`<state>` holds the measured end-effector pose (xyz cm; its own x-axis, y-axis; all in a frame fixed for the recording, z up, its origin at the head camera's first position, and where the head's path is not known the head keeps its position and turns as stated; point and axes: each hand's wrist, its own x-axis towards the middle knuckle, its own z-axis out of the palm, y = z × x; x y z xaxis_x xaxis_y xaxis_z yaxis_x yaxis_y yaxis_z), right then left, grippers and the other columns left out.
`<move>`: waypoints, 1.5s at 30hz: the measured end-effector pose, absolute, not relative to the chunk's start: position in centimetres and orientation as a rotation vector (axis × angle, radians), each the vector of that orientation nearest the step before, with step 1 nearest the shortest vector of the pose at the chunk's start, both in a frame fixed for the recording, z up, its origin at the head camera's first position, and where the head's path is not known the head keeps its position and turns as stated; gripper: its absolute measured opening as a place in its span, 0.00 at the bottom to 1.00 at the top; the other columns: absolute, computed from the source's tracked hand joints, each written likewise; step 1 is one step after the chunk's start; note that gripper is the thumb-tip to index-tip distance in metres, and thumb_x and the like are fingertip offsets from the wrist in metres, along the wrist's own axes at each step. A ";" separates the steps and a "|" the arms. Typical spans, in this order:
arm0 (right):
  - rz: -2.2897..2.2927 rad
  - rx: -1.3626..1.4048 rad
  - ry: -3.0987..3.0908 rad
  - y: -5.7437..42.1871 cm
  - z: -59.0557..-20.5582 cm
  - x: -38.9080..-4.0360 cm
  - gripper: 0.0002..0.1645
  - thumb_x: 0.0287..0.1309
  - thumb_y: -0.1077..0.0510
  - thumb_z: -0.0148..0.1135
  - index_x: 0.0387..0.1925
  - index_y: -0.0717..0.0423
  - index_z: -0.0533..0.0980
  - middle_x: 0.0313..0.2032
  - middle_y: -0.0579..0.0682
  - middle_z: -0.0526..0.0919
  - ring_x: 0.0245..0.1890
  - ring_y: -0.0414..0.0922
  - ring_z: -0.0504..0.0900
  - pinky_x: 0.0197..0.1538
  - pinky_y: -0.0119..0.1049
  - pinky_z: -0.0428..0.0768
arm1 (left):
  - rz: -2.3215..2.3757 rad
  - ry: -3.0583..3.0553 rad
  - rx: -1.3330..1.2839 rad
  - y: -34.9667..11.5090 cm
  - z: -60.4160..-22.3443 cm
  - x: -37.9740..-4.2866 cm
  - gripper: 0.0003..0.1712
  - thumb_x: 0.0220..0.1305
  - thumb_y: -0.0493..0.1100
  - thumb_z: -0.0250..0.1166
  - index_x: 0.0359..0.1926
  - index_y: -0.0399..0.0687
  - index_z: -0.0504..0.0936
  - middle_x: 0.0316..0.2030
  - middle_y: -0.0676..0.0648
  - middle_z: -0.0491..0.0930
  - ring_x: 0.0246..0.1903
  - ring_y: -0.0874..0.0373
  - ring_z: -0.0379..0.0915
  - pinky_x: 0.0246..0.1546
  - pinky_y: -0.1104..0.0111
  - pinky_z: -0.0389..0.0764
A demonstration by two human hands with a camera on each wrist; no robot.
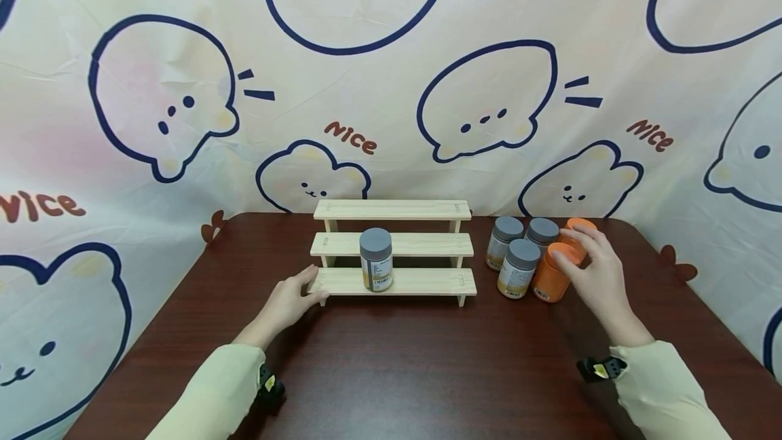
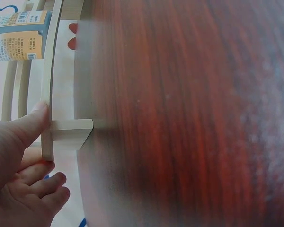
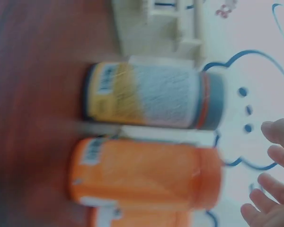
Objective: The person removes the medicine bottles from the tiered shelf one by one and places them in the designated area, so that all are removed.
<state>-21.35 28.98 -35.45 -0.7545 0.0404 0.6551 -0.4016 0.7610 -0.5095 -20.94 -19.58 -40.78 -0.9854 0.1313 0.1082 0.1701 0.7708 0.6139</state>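
Observation:
A three-step wooden display shelf (image 1: 430, 280) stands at the back middle of the table. My left hand (image 1: 288, 301) pinches the left end of its lowest step, the thumb (image 2: 31, 124) on top and a finger below. On that step a grey-lidded bottle (image 1: 377, 260) with a printed label stands upright. To the right, my right hand (image 1: 601, 284) hovers with spread fingers beside the front orange bottle (image 1: 550, 282). In the right wrist view the fingers (image 3: 274, 187) stay apart from the orange bottle's lid. Another orange bottle (image 1: 574, 240) stands behind, partly hidden by the hand.
Three grey-lidded bottles stand close together left of the orange ones: a front one (image 1: 516, 277), a back left one (image 1: 502, 250) and a back right one (image 1: 542, 231). Behind the dark wooden table (image 1: 391, 372) hangs a cartoon-printed cloth (image 1: 391, 94).

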 end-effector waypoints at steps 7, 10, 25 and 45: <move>0.925 0.429 -2.251 26.3 -32.4 -21.4 0.23 0.49 0.64 0.68 0.49 0.63 0.76 0.55 0.59 0.70 0.55 0.56 0.67 0.54 0.45 0.70 | -1.008 -2.904 -0.236 -19.6 -40.7 -20.9 0.36 0.60 0.46 0.63 0.63 0.31 0.63 0.63 0.34 0.60 0.62 0.39 0.54 0.56 0.49 0.62; 0.939 0.532 -2.211 24.8 -31.4 -21.6 0.23 0.47 0.67 0.69 0.48 0.63 0.77 0.54 0.60 0.71 0.56 0.57 0.66 0.53 0.56 0.68 | -1.011 -2.905 -0.234 -19.6 -40.7 -20.9 0.36 0.60 0.46 0.63 0.63 0.31 0.63 0.63 0.34 0.60 0.62 0.39 0.54 0.56 0.49 0.62; 1.029 0.831 -2.171 16.9 -30.4 -22.2 0.25 0.47 0.65 0.70 0.50 0.61 0.77 0.56 0.58 0.71 0.57 0.53 0.68 0.55 0.53 0.68 | -1.005 -2.904 -0.254 -19.5 -40.7 -20.9 0.36 0.61 0.45 0.63 0.63 0.30 0.62 0.63 0.33 0.60 0.61 0.39 0.55 0.56 0.49 0.63; 1.205 1.028 -2.224 9.4 -32.9 -23.6 0.26 0.50 0.58 0.69 0.53 0.56 0.76 0.57 0.54 0.69 0.57 0.46 0.67 0.55 0.45 0.70 | -1.010 -2.897 -0.251 -19.6 -40.7 -20.9 0.36 0.60 0.45 0.63 0.63 0.30 0.62 0.63 0.33 0.60 0.62 0.39 0.55 0.56 0.49 0.62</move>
<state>-23.63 9.40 -32.90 -0.6450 -0.4111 0.6443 -0.7642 0.3548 -0.5387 -20.85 -19.55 -40.74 -0.9847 0.1326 0.1130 0.1741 0.7715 0.6119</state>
